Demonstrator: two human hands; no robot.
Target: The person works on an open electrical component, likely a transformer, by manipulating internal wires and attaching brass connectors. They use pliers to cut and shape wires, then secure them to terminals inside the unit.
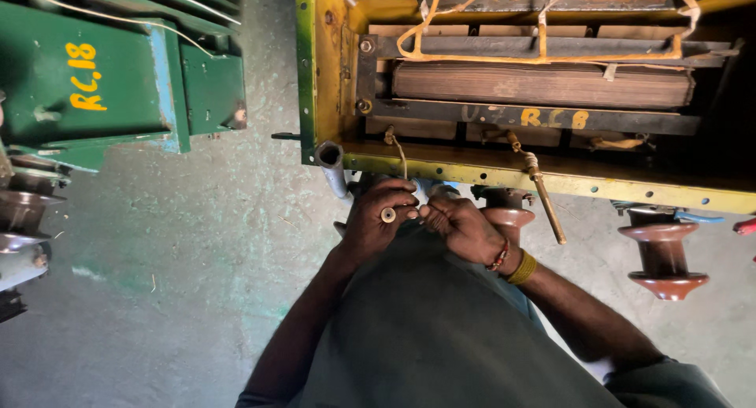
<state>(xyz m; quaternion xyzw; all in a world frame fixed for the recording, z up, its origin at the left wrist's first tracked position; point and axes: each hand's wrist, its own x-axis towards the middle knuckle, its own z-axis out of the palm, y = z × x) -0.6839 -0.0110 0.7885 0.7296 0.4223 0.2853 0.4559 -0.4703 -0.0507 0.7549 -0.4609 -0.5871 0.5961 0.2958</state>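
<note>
A green metal casing [87, 77] with yellow painted markings is seen at the upper left, above the grey concrete floor [181, 298]. Brown ribbed insulators [20, 211] are mounted along its lower left edge. Across the top right, an open yellow tank [543, 179] is set, its rim lined with small holes. Inside it, a brown layered core [543, 85] is clamped between dark steel bars, and tan tape [543, 38] is looped over the upper bar. A brass rod [547, 203] is laid slanting over the tank's front rim. Below the rim's right end, a brown insulator [664, 258] is fixed.
</note>
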